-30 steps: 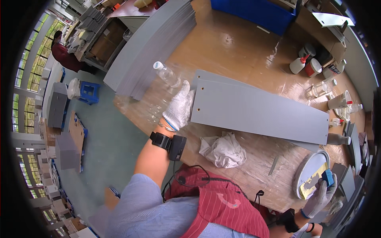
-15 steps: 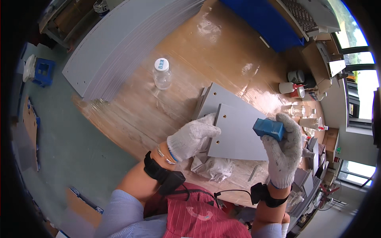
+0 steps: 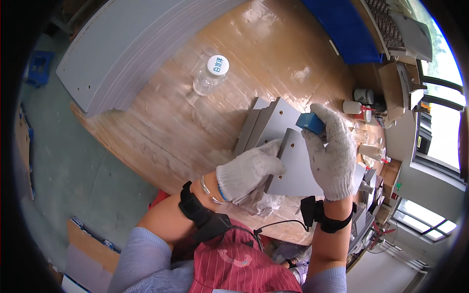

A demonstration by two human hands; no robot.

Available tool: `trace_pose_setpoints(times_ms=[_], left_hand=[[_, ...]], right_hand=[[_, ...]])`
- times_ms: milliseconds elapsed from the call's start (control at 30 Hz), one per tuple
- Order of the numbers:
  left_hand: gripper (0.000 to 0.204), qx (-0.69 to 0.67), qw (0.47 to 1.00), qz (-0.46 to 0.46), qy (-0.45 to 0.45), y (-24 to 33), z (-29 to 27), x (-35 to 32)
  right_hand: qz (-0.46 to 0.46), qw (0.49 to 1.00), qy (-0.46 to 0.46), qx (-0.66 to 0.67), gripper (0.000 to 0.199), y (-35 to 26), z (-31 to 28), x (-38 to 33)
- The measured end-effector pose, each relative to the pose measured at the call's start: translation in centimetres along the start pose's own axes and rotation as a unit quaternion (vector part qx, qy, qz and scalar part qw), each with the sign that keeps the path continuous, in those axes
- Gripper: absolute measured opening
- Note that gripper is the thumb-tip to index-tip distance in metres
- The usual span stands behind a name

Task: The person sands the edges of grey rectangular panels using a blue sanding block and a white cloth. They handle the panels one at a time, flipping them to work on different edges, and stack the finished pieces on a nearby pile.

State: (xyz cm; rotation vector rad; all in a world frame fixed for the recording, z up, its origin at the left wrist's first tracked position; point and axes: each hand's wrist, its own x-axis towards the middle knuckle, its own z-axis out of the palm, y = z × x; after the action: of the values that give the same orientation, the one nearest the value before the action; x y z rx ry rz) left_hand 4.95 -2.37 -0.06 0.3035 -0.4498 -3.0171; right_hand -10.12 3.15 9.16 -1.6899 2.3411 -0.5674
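My left hand (image 3: 250, 170), in a white knit glove, holds the left edge of a grey panel (image 3: 287, 173) with small brass-coloured holes along that edge. The panel is raised and tilted over more grey panels (image 3: 268, 126) stacked on the table. In my gloved right hand (image 3: 334, 154) a small blue block (image 3: 310, 123) is pinched between thumb and fingers. The block is above the panel's far end; whether it touches cannot be seen. Part of the panel is hidden behind my right hand. A crumpled white cloth (image 3: 263, 202) lies below my left hand.
A clear jar with a white lid (image 3: 211, 75) stands beyond my left hand. Large stacked grey boards (image 3: 122, 58) cover the table's far left. Bottles and containers (image 3: 364, 105) line the right side, near a blue panel (image 3: 342, 29). A blue plastic stool (image 3: 39, 68) is on the floor.
My right hand has moved left and away from me with the blue block, now over the panel. The panel looks more tilted in my left hand. The whole view has shifted somewhat.
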Motion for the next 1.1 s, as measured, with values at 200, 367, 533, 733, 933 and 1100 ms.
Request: trace_pose_setpoints(times_ms=[200,367,533,733,933,1100], left_hand=[[0.052,-0.083,0.996,0.002,-0.042,-0.8,-0.6,0.6],[0.054,-0.080,0.997,0.009,0.010,-0.4,-0.2,-0.2],[0.068,-0.162,0.986,0.007,-0.027,-1.2,-0.5,0.6],[0.077,-0.147,0.988,0.016,-0.053,-0.7,-0.5,0.8],[0.066,-0.171,0.985,0.012,0.002,-1.3,-0.5,1.1],[0.046,0.281,0.958,0.033,0.056,-0.9,0.7,0.4]], right_hand=[[-0.007,1.000,-0.003,-0.025,0.042,-0.6,0.0,-0.2],[-0.020,1.000,0.009,-0.019,0.042,-0.4,0.5,-0.7],[-0.034,0.999,-0.002,-0.016,0.041,-1.4,0.6,-3.1],[-0.068,0.991,-0.110,-0.040,0.048,-3.9,-0.2,-7.5],[-0.039,0.980,-0.192,0.042,0.046,-4.6,-1.8,-11.9],[0.162,0.972,0.080,0.153,0.046,-1.6,-3.9,-11.2]])
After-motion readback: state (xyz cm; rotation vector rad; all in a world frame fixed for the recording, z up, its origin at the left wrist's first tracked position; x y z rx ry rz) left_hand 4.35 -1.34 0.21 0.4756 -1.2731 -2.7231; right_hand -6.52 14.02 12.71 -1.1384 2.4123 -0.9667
